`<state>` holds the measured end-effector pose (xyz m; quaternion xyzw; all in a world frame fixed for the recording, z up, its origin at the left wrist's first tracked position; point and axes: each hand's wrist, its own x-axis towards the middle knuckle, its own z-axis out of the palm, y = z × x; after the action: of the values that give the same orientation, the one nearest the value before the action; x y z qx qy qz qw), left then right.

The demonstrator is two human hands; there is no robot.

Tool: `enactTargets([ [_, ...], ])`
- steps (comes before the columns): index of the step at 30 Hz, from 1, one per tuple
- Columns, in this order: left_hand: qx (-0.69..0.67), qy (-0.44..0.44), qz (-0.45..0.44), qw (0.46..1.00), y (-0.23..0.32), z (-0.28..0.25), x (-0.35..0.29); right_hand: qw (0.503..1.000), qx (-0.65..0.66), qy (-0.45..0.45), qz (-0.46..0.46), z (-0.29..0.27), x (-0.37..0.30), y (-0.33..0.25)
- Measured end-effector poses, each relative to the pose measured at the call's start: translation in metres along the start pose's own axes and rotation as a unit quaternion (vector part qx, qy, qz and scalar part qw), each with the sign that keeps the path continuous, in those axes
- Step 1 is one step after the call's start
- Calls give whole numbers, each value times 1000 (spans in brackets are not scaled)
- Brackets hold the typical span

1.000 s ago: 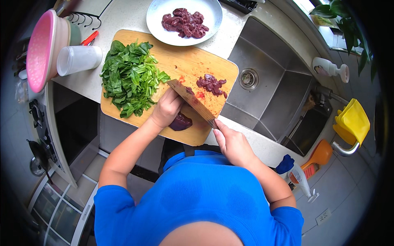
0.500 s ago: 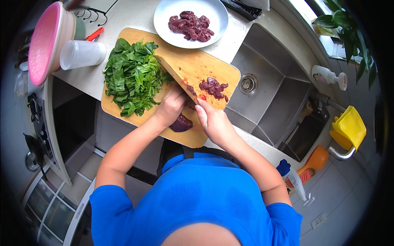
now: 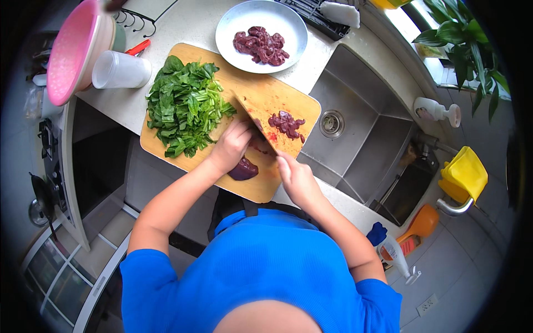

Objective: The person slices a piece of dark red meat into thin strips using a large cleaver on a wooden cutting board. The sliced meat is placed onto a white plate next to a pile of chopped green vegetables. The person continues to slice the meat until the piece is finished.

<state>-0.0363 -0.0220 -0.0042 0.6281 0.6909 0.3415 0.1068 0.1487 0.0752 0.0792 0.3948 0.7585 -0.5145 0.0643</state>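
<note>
My right hand [image 3: 300, 180] is closed around the handle of a broad kitchen knife [image 3: 254, 121], whose blade slants up to the left over the wooden cutting board [image 3: 304, 102]. Beside the blade, my left hand [image 3: 230, 145] rests with bent fingers on a piece of dark red raw liver [image 3: 243, 168]. The fingertips and the cutting edge are partly hidden behind the hand and blade. To the right of the knife lies a small heap of liver slices [image 3: 286, 123]. Chopped leafy greens [image 3: 186, 105] cover the board's left side.
Beyond the board stands a white plate [image 3: 298, 33] with more liver pieces. A steel sink [image 3: 355, 100] lies to the right, with a yellow cloth [image 3: 465, 173] over the faucet. At the left are a translucent cup [image 3: 119, 70], a pink basin [image 3: 69, 55] and a red-handled tool [image 3: 139, 47].
The knife has tilted more upright, so its blade appears thinner. My right hand has shifted slightly right and toward me. The left hand stays on the liver. The whole view has shifted a little.
</note>
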Motion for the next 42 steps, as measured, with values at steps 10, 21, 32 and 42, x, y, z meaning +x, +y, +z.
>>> enactTargets([
  [10,-99,73,-100,987,24,9,34,959,246,8,142,-34,-45,36],
  [21,-74,-16,-43,996,28,-1,8,979,191,27,70,-15,-46,26],
  [32,75,-34,-73,994,17,-20,19,982,157,-22,100,-14,-44,9],
  [42,3,18,12,1000,0,-2,1,993,95,-19,74,-1,-43,4],
])
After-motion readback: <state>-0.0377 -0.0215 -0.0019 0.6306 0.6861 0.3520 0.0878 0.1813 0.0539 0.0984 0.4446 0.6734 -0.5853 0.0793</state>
